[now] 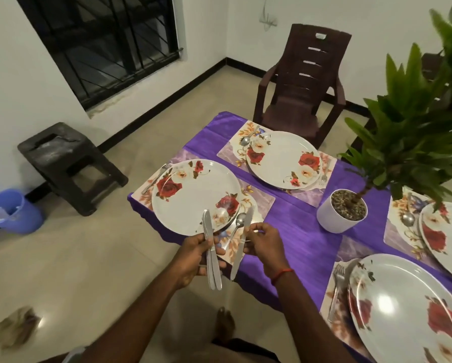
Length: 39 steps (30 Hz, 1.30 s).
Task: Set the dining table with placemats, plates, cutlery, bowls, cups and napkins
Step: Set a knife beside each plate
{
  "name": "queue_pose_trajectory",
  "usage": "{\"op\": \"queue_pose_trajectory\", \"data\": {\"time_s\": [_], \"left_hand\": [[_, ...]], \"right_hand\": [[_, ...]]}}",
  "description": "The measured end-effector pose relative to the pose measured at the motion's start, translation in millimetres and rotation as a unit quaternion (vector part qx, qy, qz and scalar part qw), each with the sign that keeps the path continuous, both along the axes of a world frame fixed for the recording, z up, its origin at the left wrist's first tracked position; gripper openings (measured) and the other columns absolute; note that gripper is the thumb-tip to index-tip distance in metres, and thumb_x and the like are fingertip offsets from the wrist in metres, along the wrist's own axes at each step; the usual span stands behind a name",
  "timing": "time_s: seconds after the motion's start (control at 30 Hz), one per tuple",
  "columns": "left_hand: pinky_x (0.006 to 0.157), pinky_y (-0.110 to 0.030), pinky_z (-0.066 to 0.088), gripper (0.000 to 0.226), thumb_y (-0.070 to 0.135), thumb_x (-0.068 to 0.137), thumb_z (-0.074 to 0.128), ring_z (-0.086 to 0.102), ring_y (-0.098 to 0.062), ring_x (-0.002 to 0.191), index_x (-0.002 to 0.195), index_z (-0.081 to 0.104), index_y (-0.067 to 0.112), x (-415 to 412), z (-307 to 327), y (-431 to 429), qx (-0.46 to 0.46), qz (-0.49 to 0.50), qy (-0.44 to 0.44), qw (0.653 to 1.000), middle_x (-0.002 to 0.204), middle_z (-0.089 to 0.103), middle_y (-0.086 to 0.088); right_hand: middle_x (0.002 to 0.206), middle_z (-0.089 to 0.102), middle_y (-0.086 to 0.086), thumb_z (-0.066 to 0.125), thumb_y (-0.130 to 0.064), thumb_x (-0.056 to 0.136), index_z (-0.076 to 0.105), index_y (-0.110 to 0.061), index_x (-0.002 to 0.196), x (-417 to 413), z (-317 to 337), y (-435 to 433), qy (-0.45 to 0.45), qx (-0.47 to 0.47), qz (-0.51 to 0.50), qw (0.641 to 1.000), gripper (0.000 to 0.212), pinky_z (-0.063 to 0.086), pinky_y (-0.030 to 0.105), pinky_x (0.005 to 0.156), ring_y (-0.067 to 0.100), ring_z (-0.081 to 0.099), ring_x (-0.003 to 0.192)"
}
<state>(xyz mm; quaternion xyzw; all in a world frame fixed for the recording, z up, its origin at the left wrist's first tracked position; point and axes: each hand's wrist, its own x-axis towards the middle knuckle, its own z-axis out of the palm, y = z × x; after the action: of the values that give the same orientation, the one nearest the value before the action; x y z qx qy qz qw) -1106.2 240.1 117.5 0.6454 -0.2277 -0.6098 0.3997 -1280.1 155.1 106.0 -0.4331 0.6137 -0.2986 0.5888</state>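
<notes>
Right, it's knife time at the near-left setting. The left hand has its fingers curled round a bundle of knives, blades up, held as stock just off the surface edge. The right hand pinches one knife at mid-length between thumb and fingertips, blade pointing away, hovering over the near corner of the mat to the right of the plate. That light pinch looks meant for laying it flat, in line with the spoon, which lies on the mat just beside the plate's right rim. The fork sits on the plate's left, so my guess for the landing spot is next to the spoon. It's tight there, and the spoon and the rim are the things not to knock. Across the purple cloth, the far plate has a spoon and a fork but no knife I can see. The two settings at right look the same, so the bundle likely has more stops. No bowls, cups or napkins are in view. A pot stands mid-surface, its leaves hanging over the right-hand settings. A chair sits at the far end, and a stool and bucket stand on the floor to the left, well apart.
</notes>
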Motion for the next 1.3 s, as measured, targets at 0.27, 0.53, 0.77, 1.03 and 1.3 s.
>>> {"op": "queue_pose_trajectory", "data": {"time_s": [0.27, 0.53, 0.77, 1.03, 1.3], "left_hand": [[0.08, -0.061, 0.06, 0.025, 0.025, 0.108, 0.048, 0.075, -0.039, 0.086, 0.119, 0.064, 0.01, 14, -16, -33, 0.01, 0.055, 0.001, 0.998, 0.102, 0.075, -0.02], [0.076, -0.056, 0.062, 0.022, 0.022, 0.107, 0.05, 0.075, -0.039, 0.084, 0.118, 0.065, 0.01, 18, -33, -41, 0.029, 0.107, 0.007, 0.994, 0.093, 0.076, -0.016], [0.078, -0.061, 0.061, 0.021, 0.02, 0.107, 0.05, 0.073, -0.042, 0.086, 0.118, 0.064, 0.008, 13, -36, -53, 0.034, 0.129, 0.02, 0.991, 0.09, 0.073, -0.016], [0.077, -0.056, 0.062, 0.02, 0.021, 0.107, 0.05, 0.075, -0.038, 0.088, 0.115, 0.065, 0.01, 9, -35, -47, 0.038, 0.119, 0.011, 0.992, 0.09, 0.074, -0.015], [0.077, -0.056, 0.062, 0.019, 0.024, 0.105, 0.054, 0.076, -0.036, 0.087, 0.116, 0.067, 0.015, 11, -32, -37, 0.049, 0.119, -0.005, 0.992, 0.096, 0.077, -0.012]], "right_hand": [[0.08, 0.071, 0.011, 0.074, 0.008, 0.082, 0.054, -0.016, 0.119, -12, -58, -51, 0.101, -0.005, -0.021, 0.995, 0.048, 0.063, 0.043, 0.071, 0.021, 0.071, 0.067], [0.082, 0.07, 0.009, 0.078, 0.001, 0.077, 0.04, -0.027, 0.141, -7, -89, -63, 0.184, -0.036, 0.081, 0.979, 0.079, 0.063, 0.04, 0.072, 0.021, 0.071, 0.074], [0.12, 0.065, 0.013, 0.076, -0.022, 0.085, 0.054, -0.021, 0.139, -13, -101, -60, 0.293, -0.114, 0.208, 0.926, 0.058, 0.053, 0.041, 0.094, 0.029, 0.063, 0.107], [0.12, 0.062, 0.002, 0.067, -0.051, 0.09, 0.047, -0.025, 0.144, -25, -106, -43, 0.375, -0.187, 0.237, 0.876, 0.063, 0.05, 0.032, 0.082, 0.018, 0.06, 0.103], [0.122, 0.062, 0.001, 0.068, -0.052, 0.09, 0.046, -0.026, 0.144, -24, -107, -38, 0.366, -0.191, 0.222, 0.883, 0.064, 0.052, 0.032, 0.084, 0.016, 0.06, 0.104]]}}
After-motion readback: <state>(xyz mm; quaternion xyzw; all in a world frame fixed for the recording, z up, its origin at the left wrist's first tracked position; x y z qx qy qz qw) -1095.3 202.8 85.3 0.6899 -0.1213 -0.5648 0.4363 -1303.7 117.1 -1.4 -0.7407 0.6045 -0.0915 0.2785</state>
